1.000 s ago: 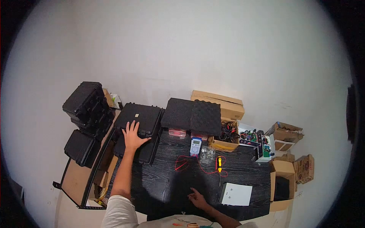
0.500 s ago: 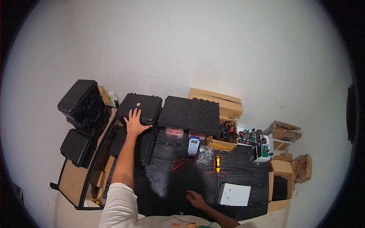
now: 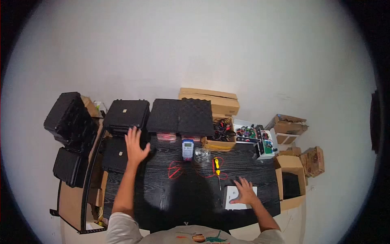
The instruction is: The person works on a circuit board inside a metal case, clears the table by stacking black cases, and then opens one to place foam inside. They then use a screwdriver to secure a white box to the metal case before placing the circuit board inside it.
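Right hand swings out over the box, left hand slips back off the lid!
And the right hand (image 3: 243, 192), curled near the table's front edge a second ago, is now above the flat white rectangular box (image 3: 230, 192), fingers spread; contact is hard to judge. Over on the left, the upper black hard plastic case (image 3: 129, 110) sits farther back, and the left hand (image 3: 137, 146) has dropped from its top to the front right corner.
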Demonstrator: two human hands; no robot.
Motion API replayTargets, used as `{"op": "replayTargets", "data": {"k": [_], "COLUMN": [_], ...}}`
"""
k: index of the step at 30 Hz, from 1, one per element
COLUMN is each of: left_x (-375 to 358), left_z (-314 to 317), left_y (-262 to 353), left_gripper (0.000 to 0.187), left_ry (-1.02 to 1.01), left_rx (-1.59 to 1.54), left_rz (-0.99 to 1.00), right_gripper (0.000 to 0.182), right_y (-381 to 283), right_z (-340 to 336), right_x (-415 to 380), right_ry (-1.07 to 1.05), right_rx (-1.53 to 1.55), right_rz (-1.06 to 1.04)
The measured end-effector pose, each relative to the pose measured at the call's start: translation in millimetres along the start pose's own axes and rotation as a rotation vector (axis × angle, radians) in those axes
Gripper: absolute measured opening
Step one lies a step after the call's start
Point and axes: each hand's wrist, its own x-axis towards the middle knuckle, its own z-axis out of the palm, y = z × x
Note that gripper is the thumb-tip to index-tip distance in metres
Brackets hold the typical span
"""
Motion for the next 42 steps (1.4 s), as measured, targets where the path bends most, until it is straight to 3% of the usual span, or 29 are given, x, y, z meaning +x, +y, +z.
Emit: {"op": "replayTargets", "data": {"k": [3, 7, 11, 17, 24, 31, 35, 42], "left_x": [-50, -128, -183, -206, -168, -175, -173, -198], "left_z": [3, 26, 32, 31, -1, 22, 21, 50], "left_y": [65, 130, 173, 192, 217, 202, 198, 188], "left_gripper": [0.062, 0.049, 0.042, 0.045, 0.053, 0.053, 0.053, 0.051], "left_ry": [-0.202, -0.504, -0.776, -0.912, -0.81, -0.767, -0.793, -0.651], "left_rx": [-0.187, -0.506, -0.575, -0.668, -0.781, -0.776, -0.735, -0.641], "left_rz": [0.156, 0.257, 0.212, 0.115, 0.119, 0.036, -0.066, 0.036], "right_gripper": [0.148, 0.161, 0.154, 0.142, 0.133, 0.117, 0.116, 0.111], "right_y": [18, 27, 16, -6, -81, -162, -169, -168], "right_z": [-18, -10, -12, -25, -37, -5, 25, 43], "right_x": [-12, -16, -20, -19, 3, 57, 77, 85], "right_ry": [-0.285, -0.349, -0.333, -0.343, -0.236, -0.186, -0.127, -0.09], "right_rx": [-0.225, -0.196, -0.251, -0.26, -0.154, -0.147, -0.132, -0.231], "right_rz": [-0.011, -0.025, -0.152, -0.12, -0.261, -0.448, -0.457, -0.474]}}
